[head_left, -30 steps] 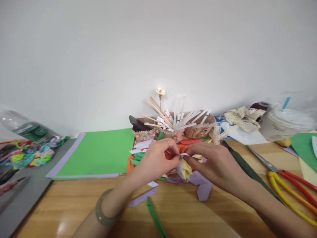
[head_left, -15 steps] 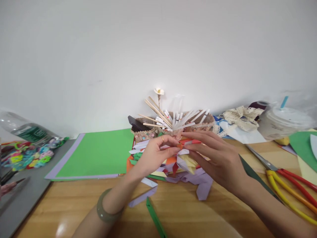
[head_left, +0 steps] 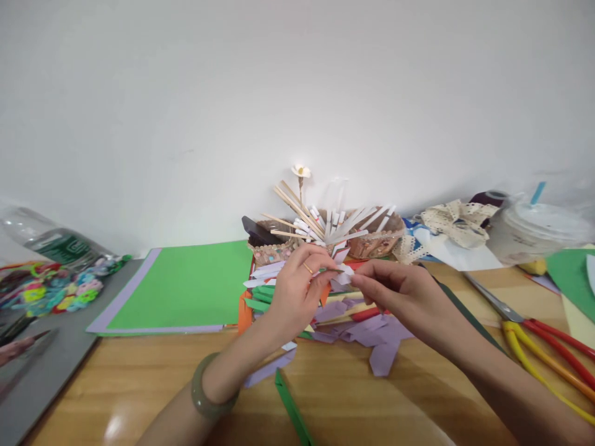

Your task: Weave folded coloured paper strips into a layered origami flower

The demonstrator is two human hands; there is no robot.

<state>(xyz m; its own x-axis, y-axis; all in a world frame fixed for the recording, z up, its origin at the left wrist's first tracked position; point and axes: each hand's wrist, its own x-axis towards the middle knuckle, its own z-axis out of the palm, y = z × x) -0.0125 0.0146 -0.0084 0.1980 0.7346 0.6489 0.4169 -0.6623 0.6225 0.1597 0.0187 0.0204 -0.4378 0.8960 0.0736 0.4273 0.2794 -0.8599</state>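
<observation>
Above a pile of folded paper strips, a small folded white paper piece (head_left: 344, 277) is held between both hands. My left hand (head_left: 297, 291), with a ring and a green bangle, pinches its left side between thumb and fingers. At its right end, the thumb and forefinger of my right hand (head_left: 404, 294) are closed on the paper. Purple folded paper (head_left: 385, 341) lies under the hands, and green folded strips (head_left: 260, 296) are beside my left hand. A folded green paper strip (head_left: 292, 409) rests nearer on the wooden table (head_left: 162, 384).
Green sheets (head_left: 186, 285) lie to the left, near a grey panel (head_left: 60, 365) and a bottle (head_left: 60, 244). Baskets (head_left: 379, 238) with sticks stand by the wall. Scissors (head_left: 515, 325), lace (head_left: 458, 223) and a lidded cup (head_left: 534, 229) are on the right.
My right hand's spread fingers have curled into a pinch on the paper. The held piece has turned, showing more white, and red and orange parts no longer show as before.
</observation>
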